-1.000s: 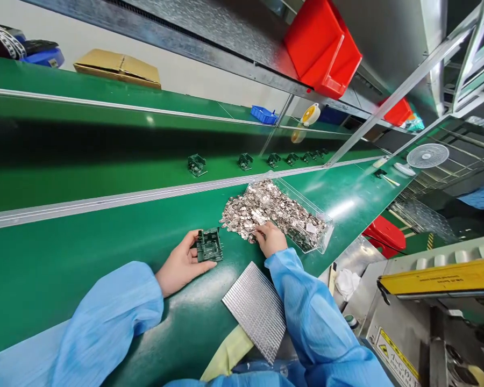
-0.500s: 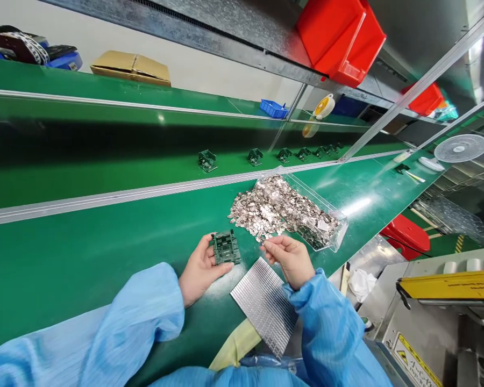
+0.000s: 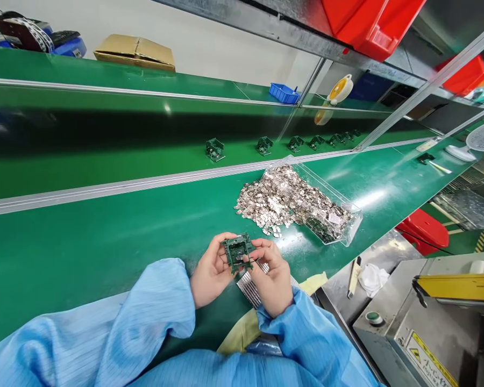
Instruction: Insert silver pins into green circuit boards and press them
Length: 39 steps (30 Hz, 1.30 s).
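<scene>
A green circuit board panel [image 3: 237, 251] with a square frame shape is held up over the bench in front of me. My left hand [image 3: 213, 271] grips its left side, the thumb at the lower edge and the fingers behind. Closed on the right side of the same panel is my right hand [image 3: 272, 277], its thumb reaching over the front near the middle. Whether a small metal piece sits under that thumb cannot be made out. Beneath the right hand lies a sheet of silvery ribbed strips [image 3: 250, 287], partly covered by hand and sleeve.
A heap of small shiny metal pieces [image 3: 264, 201] spills from a clear plastic tray [image 3: 353, 228] beyond my hands. Several assembled boards [image 3: 215, 150] stand in a row along the raised ledge. A metal-topped machine [image 3: 383, 317] and a red stool [image 3: 425, 231] are at right.
My right hand has moved left from beside the metal heap, where it pinched a small piece, onto the circuit board. The panel has shifted slightly right; the view has turned a little.
</scene>
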Motion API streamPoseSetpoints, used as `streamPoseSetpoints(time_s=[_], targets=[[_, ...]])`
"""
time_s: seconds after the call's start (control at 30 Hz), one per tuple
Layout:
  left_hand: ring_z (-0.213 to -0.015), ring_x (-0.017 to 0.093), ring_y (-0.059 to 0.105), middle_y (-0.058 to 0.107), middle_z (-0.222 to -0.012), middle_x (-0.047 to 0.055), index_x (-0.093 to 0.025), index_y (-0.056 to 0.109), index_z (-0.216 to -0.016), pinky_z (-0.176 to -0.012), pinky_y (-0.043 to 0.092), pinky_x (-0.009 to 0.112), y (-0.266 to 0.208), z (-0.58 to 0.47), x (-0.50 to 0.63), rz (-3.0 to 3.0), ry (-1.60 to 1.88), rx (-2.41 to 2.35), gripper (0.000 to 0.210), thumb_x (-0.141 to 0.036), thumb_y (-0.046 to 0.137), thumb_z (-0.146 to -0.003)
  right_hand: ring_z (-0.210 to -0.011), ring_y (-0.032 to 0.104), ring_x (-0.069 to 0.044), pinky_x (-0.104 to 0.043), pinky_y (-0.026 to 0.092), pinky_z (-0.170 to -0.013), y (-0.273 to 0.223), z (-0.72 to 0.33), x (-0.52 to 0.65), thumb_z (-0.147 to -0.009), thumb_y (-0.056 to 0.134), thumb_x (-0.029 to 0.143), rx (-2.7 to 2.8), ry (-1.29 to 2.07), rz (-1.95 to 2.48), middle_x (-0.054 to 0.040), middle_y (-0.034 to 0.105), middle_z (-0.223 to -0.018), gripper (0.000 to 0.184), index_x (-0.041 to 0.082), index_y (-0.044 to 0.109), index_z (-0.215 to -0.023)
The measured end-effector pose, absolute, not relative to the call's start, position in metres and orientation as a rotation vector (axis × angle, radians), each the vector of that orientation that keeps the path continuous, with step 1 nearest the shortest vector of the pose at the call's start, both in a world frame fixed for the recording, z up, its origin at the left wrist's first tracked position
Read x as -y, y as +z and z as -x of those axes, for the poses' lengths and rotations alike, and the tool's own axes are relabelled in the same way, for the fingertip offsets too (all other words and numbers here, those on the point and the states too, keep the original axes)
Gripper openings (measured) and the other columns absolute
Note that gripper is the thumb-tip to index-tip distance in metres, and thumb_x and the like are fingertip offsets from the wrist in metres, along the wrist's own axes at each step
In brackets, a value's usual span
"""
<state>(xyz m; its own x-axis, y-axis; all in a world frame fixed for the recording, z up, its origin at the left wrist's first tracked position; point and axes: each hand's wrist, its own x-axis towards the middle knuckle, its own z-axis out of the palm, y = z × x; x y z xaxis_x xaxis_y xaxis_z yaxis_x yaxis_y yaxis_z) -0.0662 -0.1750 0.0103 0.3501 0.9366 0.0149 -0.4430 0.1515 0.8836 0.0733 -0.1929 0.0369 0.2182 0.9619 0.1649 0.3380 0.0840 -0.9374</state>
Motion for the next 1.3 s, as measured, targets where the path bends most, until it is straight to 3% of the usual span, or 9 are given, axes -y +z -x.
streamPoseSetpoints(time_s=[0.2, 0.33, 0.5, 0.63, 0.8, 1.07, 1.3], targets=[[-0.086, 0.015, 0.063, 0.059, -0.101, 0.003, -0.027, 0.045, -0.114, -0.078, 0.053, 0.025, 0.014, 0.066, 0.176, -0.992, 1.093, -0.648, 0.055, -0.024, 0.078, -0.07, -0.099, 0.055, -0.025, -0.039, 0.044, -0.084, 0.032, -0.067, 0.195, -0.076, 0.064, 0.028, 1.329, 0.696, 1.454, -0.0086, 0.06, -0.1, 0.012, 0.022, 0.062, -0.066], [-0.083, 0.013, 0.063, 0.059, -0.098, 0.002, -0.026, 0.046, -0.113, -0.075, 0.053, 0.023, 0.014, 0.066, 0.176, -1.019, 1.103, -0.641, 0.048, -0.026, 0.074, -0.075, -0.1, 0.055, -0.025, -0.039, 0.043, -0.086, 0.031, -0.064, 0.197, -0.076, 0.064, 0.028, 1.321, 0.644, 1.454, -0.0084, 0.059, -0.1, 0.012, 0.021, 0.062, -0.067], [-0.083, 0.015, 0.064, 0.061, -0.096, 0.003, -0.025, 0.047, -0.112, -0.081, 0.053, 0.027, 0.011, 0.066, 0.176, -1.036, 1.099, -0.675, 0.037, -0.033, 0.067, -0.082, -0.095, 0.056, -0.024, -0.037, 0.044, -0.081, 0.029, -0.063, 0.199, -0.079, 0.061, 0.029, 1.319, 0.636, 1.465, -0.008, 0.058, -0.096, 0.014, 0.021, 0.061, -0.068], [-0.073, 0.013, 0.061, 0.059, -0.086, 0.001, -0.024, 0.047, -0.107, -0.073, 0.053, 0.026, 0.012, 0.066, 0.175, -1.044, 1.092, -0.728, 0.034, -0.037, 0.065, -0.083, -0.084, 0.057, -0.021, -0.033, 0.047, -0.073, 0.027, -0.063, 0.199, -0.079, 0.061, 0.03, 1.304, 0.727, 1.48, -0.0068, 0.059, -0.092, 0.014, 0.02, 0.058, -0.07], [-0.07, 0.011, 0.055, 0.054, -0.081, -0.002, -0.023, 0.047, -0.104, -0.064, 0.049, 0.021, 0.015, 0.066, 0.175, -1.07, 1.12, -0.828, 0.033, -0.034, 0.067, -0.08, -0.062, 0.054, -0.015, -0.027, 0.047, -0.057, 0.027, -0.063, 0.199, -0.074, 0.065, 0.035, 1.075, 0.989, 1.413, -0.0009, 0.056, -0.073, 0.019, 0.021, 0.054, -0.079], [-0.065, 0.009, 0.051, 0.053, -0.085, -0.001, -0.021, 0.047, -0.103, -0.06, 0.049, 0.02, 0.012, 0.067, 0.177, -1.081, 1.12, -0.864, 0.032, -0.031, 0.067, -0.08, -0.054, 0.05, -0.012, -0.023, 0.041, -0.049, 0.027, -0.06, 0.194, -0.065, 0.069, 0.03, 0.947, 1.113, 1.342, 0.002, 0.054, -0.06, 0.02, 0.021, 0.051, -0.065], [-0.074, 0.009, 0.054, 0.055, -0.089, 0.001, -0.02, 0.052, -0.101, -0.066, 0.048, 0.017, 0.015, 0.069, 0.178, -1.159, 1.143, -0.9, 0.027, -0.029, 0.067, -0.08, -0.051, 0.044, -0.01, -0.021, 0.035, -0.046, 0.029, -0.061, 0.195, -0.062, 0.07, 0.029, 0.904, 1.121, 1.334, 0.0026, 0.053, -0.061, 0.02, 0.02, 0.052, -0.063]])
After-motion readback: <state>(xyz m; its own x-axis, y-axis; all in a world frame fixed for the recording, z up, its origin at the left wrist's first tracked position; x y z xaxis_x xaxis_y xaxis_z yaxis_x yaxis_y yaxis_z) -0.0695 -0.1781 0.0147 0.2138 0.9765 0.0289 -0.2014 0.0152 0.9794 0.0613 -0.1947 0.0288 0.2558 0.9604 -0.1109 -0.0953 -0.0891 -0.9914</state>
